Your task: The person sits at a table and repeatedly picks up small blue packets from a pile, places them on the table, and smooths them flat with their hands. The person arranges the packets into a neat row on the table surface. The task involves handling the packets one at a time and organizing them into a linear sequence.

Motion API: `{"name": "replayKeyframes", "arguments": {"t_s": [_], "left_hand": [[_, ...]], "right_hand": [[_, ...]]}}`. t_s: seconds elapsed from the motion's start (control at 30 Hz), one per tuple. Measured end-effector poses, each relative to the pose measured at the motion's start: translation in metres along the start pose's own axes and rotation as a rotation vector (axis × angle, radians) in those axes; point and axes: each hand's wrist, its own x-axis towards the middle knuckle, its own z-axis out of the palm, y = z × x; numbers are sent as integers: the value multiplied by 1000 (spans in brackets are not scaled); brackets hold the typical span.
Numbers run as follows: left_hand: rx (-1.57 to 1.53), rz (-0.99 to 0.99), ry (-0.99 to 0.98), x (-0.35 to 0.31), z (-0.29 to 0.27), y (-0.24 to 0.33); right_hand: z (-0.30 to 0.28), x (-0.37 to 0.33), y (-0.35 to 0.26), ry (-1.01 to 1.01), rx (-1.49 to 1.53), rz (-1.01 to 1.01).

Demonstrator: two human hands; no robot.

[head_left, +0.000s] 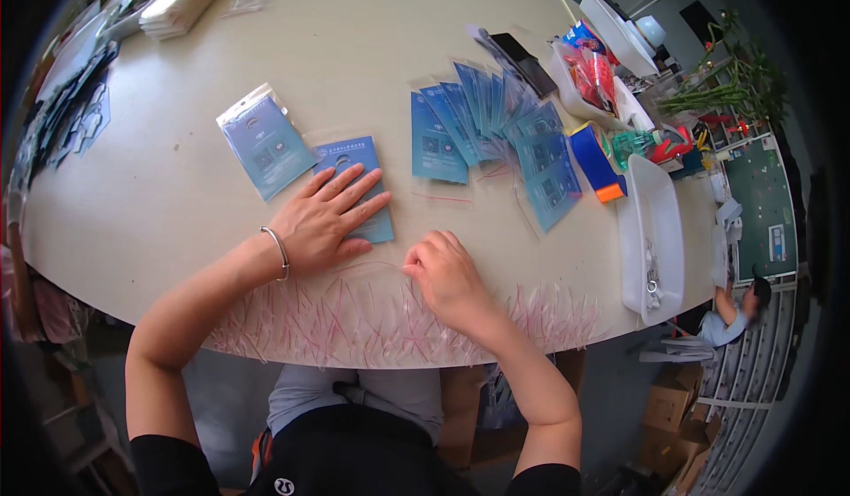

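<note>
The left hand (326,217) is laid flat, fingers spread, on a blue packaged card (359,186) lying on the table (177,186). A thin red-edged clear strip (376,266) is pinched between the curled fingers of the right hand (447,275), just beside the card's lower corner. Many similar peeled strips (354,323) are stuck along the near table edge

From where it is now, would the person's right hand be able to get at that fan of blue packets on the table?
Probably yes. The right hand rests near the table's front edge, and the fan of blue packets lies just beyond it. Only bare tabletop and a thin red strip lie between.
</note>
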Motion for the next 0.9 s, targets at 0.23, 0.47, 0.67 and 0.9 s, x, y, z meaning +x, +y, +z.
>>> {"name": "replayKeyframes", "arguments": {"t_s": [0.23, 0.47, 0.67, 0.9], "left_hand": [[27, -18, 0, -4, -1, -1], [46, -16, 2, -4, -1, -2], [48, -5, 15, -1, 1, -2], [26, -24, 68, -4, 7, -3]], "right_hand": [[-27, -57, -54, -65, 220, 129], [-5, -36, -41, 327, 35, 70], [19, 0, -5, 320, 4, -26], [1, -27, -42, 288, 6, -178]]}}
